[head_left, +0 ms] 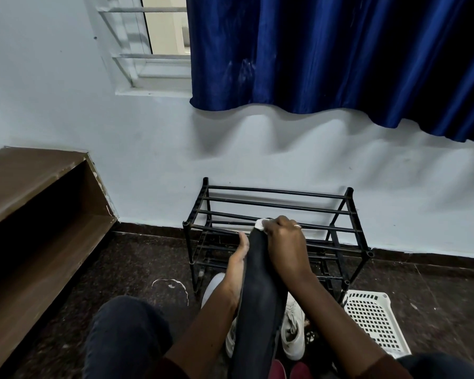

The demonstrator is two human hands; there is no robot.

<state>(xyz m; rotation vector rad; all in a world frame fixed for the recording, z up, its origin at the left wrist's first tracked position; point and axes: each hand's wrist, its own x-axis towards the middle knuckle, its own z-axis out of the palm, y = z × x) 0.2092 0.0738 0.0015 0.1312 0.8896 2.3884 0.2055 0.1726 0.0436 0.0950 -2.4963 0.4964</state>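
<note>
I hold up a long dark shoe (pixel 257 296), seemingly sole-up, in front of a black metal shoe rack (pixel 348 212). My left hand (pixel 238 261) holds the shoe along its left edge, thumb pointing up; its fingers are hidden behind the shoe. My right hand (pixel 285 242) lies over the shoe's far tip and pinches a small white cloth (pixel 260 224) against it. A ring shows on that hand.
White sneakers (pixel 294 332) and maroon shoes (pixel 278 369) lie on the dark floor under my arms. A white perforated basket (pixel 375 321) stands at the right. A brown wooden shelf (pixel 39 187) fills the left, and a blue curtain (pixel 326 50) hangs above. My knee (pixel 126 332) is lower left.
</note>
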